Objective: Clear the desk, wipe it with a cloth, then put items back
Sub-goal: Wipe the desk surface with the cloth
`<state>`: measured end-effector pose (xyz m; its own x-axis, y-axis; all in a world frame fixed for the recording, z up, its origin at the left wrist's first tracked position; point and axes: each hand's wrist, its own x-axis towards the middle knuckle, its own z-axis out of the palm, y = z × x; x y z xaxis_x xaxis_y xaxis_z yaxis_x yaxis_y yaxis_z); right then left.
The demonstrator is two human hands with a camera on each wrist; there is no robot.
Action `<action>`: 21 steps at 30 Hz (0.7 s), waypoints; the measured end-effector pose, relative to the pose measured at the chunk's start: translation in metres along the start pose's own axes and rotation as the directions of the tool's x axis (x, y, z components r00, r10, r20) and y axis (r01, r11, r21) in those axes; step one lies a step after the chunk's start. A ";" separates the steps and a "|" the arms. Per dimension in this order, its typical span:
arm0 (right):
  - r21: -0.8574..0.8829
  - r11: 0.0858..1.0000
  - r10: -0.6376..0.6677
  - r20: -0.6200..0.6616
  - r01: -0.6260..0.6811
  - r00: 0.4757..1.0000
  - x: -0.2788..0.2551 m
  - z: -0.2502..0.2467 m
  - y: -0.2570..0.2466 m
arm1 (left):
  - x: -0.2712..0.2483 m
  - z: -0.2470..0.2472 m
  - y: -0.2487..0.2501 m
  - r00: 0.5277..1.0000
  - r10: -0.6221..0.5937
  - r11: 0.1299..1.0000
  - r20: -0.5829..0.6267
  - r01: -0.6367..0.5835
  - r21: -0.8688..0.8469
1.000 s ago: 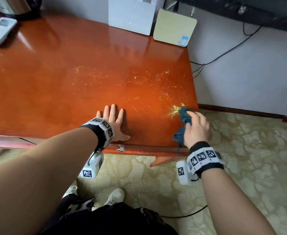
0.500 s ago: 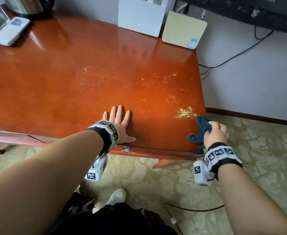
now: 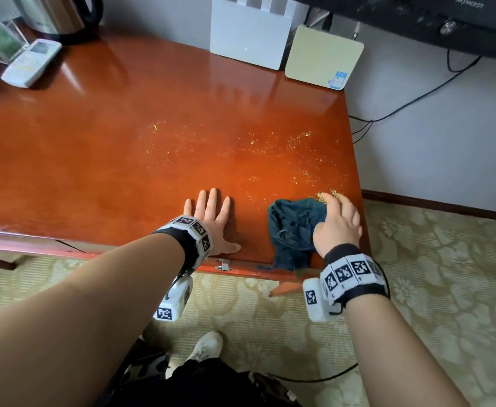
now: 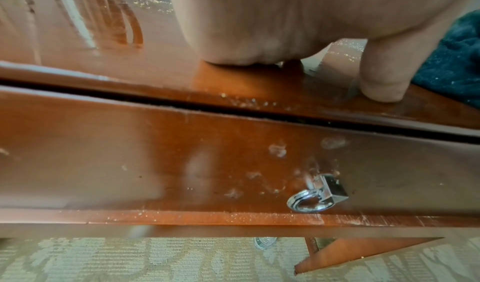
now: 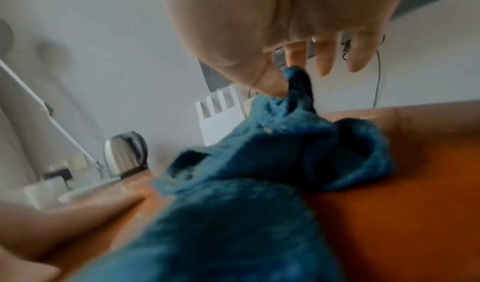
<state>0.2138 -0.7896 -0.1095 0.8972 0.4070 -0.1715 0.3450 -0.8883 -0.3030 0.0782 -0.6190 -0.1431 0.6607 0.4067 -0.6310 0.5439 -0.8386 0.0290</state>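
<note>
My left hand [image 3: 211, 221] flat on desk [image 3: 100, 148], fingers straight, spread. My right hand [image 3: 339, 223] pinches dark blue cloth [image 3: 293, 227] between thumb and forefinger, cloth bunched at desk's near right corner, beside yellow crumbs [image 3: 326, 195].

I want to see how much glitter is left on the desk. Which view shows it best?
The head view: the glitter is scattered across the desk beyond the cloth. The left wrist view catches only specks near the front edge; the right wrist view is blurred and mostly filled by the cloth.
</note>
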 end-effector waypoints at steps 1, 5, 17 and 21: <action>0.055 0.997 -0.045 0.015 0.044 0.999 -0.004 0.002 -0.002 | 0.000 0.000 0.000 1.000 0.000 1.000 0.000 0.000 0.000; -0.113 0.968 -0.181 0.311 0.225 0.933 -0.020 0.029 -0.013 | 0.002 0.000 0.000 1.000 -0.001 1.000 -0.005 0.001 -0.002; -0.341 0.940 0.046 0.155 0.010 0.987 0.011 0.021 0.031 | 0.004 0.003 -0.002 1.000 0.008 1.000 -0.015 -0.008 -0.018; -0.298 0.948 0.151 0.108 -0.113 0.983 0.011 0.009 0.043 | 0.005 0.003 -0.001 1.000 0.012 1.000 -0.012 -0.012 -0.011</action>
<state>0.2359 -0.8209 -0.1332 0.9040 0.2888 -0.3152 0.3079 -0.9514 0.0112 0.0795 -0.6170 -0.1487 0.6735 0.4008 -0.6211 0.5412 -0.8397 0.0450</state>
